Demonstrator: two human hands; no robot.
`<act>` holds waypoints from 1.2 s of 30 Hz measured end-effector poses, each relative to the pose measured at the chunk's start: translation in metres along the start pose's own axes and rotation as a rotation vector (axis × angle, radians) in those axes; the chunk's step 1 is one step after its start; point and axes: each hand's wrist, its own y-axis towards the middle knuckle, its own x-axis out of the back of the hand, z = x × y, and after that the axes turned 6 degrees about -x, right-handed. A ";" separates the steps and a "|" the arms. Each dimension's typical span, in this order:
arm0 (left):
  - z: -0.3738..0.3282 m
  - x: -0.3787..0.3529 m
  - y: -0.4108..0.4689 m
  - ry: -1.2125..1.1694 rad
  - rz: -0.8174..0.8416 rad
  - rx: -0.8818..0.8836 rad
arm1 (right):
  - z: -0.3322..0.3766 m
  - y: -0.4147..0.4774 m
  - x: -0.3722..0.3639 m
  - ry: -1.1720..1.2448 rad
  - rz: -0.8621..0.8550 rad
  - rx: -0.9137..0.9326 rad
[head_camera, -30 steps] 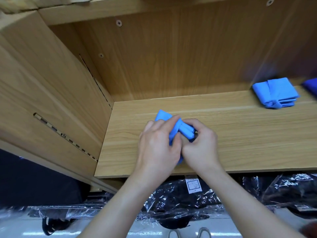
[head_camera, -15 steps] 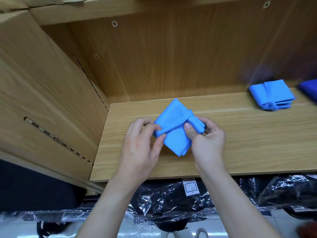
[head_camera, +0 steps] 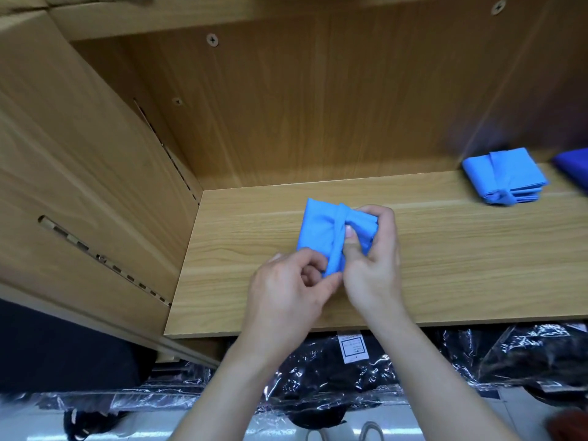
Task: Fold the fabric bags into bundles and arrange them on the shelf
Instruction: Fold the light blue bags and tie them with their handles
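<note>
Blue bundle [head_camera: 319, 230] rests on the shelf [head_camera: 445, 265], gripped between left hand [head_camera: 286, 291] and right hand [head_camera: 372, 268].

Two light-blue bundles [head_camera: 319, 232] [head_camera: 506, 173], one dark-blue cloth [head_camera: 572, 167], two hands [head_camera: 286, 291] [head_camera: 372, 272], one shelf [head_camera: 461, 265].

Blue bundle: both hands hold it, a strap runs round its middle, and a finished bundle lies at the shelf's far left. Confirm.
Wrong side: the head view shows the finished bundle at the far right of the shelf. The rest stands: left hand and right hand hold the blue bundle, strap round its middle.
</note>
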 end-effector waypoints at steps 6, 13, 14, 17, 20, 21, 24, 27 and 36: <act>-0.003 -0.001 0.008 0.097 -0.047 -0.211 | -0.010 0.006 0.013 -0.106 0.143 0.145; -0.007 -0.006 0.015 0.171 -0.175 -0.284 | -0.009 0.012 0.019 -0.156 0.173 0.190; -0.006 -0.003 0.018 0.137 -0.182 -0.270 | -0.008 0.012 0.021 -0.156 0.183 0.210; -0.001 0.006 0.030 -0.207 0.052 -0.020 | -0.004 0.010 0.025 -0.190 0.230 0.296; -0.002 0.004 0.032 -0.546 0.157 0.133 | 0.001 0.008 0.026 -0.193 0.280 0.307; -0.006 0.002 0.031 -0.573 0.101 0.147 | 0.004 0.008 0.027 -0.177 0.295 0.299; -0.011 -0.008 0.027 -0.615 -0.090 0.199 | 0.017 0.013 0.027 -0.150 0.377 0.167; -0.012 -0.010 0.028 -0.689 -0.237 0.265 | 0.021 0.022 0.031 0.025 0.495 -0.180; -0.002 0.002 0.036 -0.578 0.050 0.181 | 0.002 0.026 0.053 0.091 0.446 -0.143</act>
